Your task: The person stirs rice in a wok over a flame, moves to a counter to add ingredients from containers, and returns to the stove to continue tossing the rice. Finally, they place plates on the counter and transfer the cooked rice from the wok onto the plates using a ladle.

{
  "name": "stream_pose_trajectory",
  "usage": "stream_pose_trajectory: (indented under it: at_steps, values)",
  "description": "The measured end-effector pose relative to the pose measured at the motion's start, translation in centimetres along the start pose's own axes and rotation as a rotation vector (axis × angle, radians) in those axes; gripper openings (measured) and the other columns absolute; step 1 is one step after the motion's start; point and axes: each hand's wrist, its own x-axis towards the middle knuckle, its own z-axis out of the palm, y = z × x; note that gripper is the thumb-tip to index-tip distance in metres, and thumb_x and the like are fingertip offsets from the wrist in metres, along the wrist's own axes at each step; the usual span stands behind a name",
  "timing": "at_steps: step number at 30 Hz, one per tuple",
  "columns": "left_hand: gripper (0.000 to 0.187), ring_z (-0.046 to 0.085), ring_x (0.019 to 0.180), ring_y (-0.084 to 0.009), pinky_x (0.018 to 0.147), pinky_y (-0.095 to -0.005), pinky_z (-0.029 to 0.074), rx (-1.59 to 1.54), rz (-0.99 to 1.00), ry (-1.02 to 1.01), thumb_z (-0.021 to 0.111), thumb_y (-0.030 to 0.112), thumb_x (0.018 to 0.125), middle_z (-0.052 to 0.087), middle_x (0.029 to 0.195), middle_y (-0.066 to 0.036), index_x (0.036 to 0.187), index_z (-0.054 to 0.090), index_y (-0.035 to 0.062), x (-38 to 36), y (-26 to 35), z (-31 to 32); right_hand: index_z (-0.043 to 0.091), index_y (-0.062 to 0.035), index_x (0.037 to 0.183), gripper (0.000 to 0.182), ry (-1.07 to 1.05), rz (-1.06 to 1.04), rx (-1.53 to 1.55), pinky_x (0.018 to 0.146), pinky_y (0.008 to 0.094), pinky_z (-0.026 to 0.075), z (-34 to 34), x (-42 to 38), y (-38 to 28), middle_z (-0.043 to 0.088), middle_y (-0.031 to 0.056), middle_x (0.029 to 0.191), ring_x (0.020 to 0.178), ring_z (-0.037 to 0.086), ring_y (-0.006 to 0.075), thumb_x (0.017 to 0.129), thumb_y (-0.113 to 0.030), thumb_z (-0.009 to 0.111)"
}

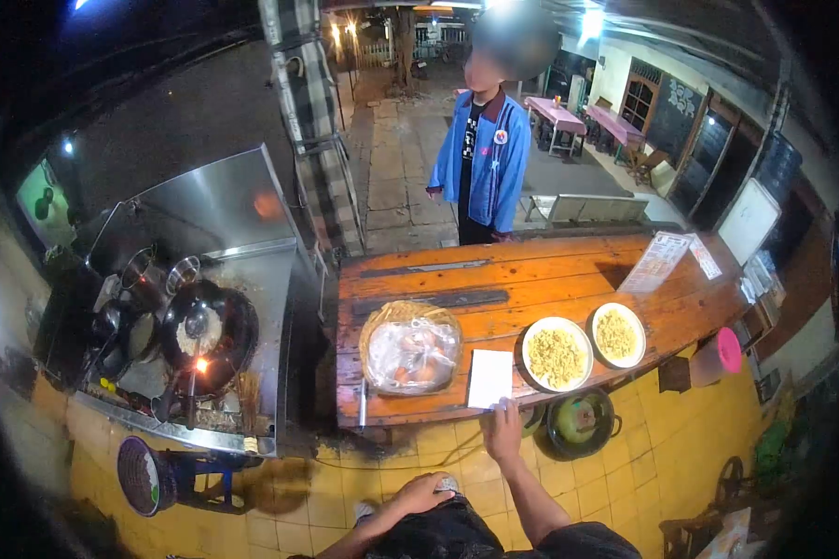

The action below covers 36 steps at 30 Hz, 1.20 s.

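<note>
My right hand (503, 432) is at the front edge of the wooden counter, its fingertips drawn together at the lower right corner of a white notepad (490, 378). Whether something thin is between those fingers is too small to tell. My left hand (425, 492) lies over my lap with its fingers stretched out, holding nothing. Right of the notepad stand two white bowls of noodles, the nearer bowl (557, 354) and the farther bowl (617, 335). On the notepad's left is a woven basket (375, 326) lined with clear plastic, with roundish brownish things inside.
A wok (240, 312) with pale food and a ladle sits over a flame on the steel stove (272, 224). Across the wooden counter (531, 265) stands a person in a blue jacket (505, 158). Menu cards (655, 263) stand at the right. A green gas cylinder (576, 416) is below.
</note>
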Motion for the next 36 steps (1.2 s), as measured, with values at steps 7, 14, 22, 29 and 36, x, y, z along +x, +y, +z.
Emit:
stream_pose_trajectory:
  at_steps: [7, 14, 22, 29, 36]
  values:
    - [0.051, 0.056, 0.096, -0.0329, 0.082, -0.0387, 0.044, -0.05, 0.038, 0.007, 0.058, 0.039, 0.08, 0.059, 0.101, -0.018, 0.116, 0.049, 0.0052, -6.1, -4.7, -2.6, 0.04, 0.0024, 0.115, 0.057, 0.035, 0.05, 0.018, 0.097, 0.0474, 0.03, 1.9, -4.1, -4.0, 0.034, 0.0285, 0.125, 0.114, 0.035, 0.0445, 0.062, 0.0, 0.06]
    - [0.055, 0.059, 0.092, -0.0297, 0.081, -0.0363, 0.045, -0.291, -0.205, 0.167, 0.062, 0.041, 0.077, 0.061, 0.1, -0.017, 0.116, 0.05, 0.0053, -13.6, -18.0, -3.5, 0.035, 0.004, 0.123, 0.062, 0.018, 0.215, 0.192, 0.102, 0.0429, 0.026, 6.8, -6.4, -8.1, 0.031, 0.0263, 0.13, 0.124, 0.025, 0.0406, 0.071, -0.013, 0.065]
    - [0.043, 0.057, 0.087, -0.0157, 0.076, -0.0284, 0.046, -0.374, -0.085, 0.132, 0.062, 0.023, 0.082, 0.06, 0.096, -0.009, 0.116, 0.048, 0.0012, -12.5, -13.4, -7.6, 0.025, -0.0091, 0.13, 0.054, 0.534, 1.051, 1.213, 0.051, 0.0295, 0.045, 0.2, -0.1, -1.8, 0.044, 0.0121, 0.115, 0.071, 0.057, 0.0212, 0.085, -0.015, 0.053]
    - [0.046, 0.058, 0.085, -0.0165, 0.072, -0.0283, 0.046, -0.308, 0.004, -0.017, 0.063, 0.025, 0.081, 0.06, 0.097, -0.01, 0.118, 0.047, 0.0015, -5.6, -5.9, -8.3, 0.017, -0.0142, 0.137, 0.057, 0.626, 1.195, 1.475, 0.072, 0.0347, 0.046, -4.3, 2.0, 4.0, 0.033, 0.0087, 0.137, 0.097, 0.054, 0.0258, 0.091, -0.036, 0.041]
    - [0.043, 0.057, 0.079, -0.0165, 0.07, -0.0272, 0.045, -0.268, 0.14, -0.169, 0.06, 0.025, 0.082, 0.061, 0.09, -0.011, 0.114, 0.047, -0.001, 3.3, 2.7, -5.3, 0.022, -0.0187, 0.135, 0.062, 0.62, 1.261, 1.585, 0.076, 0.0339, 0.043, -2.3, 2.1, 11.8, 0.037, 0.0037, 0.126, 0.094, 0.048, 0.0223, 0.086, -0.051, 0.043]
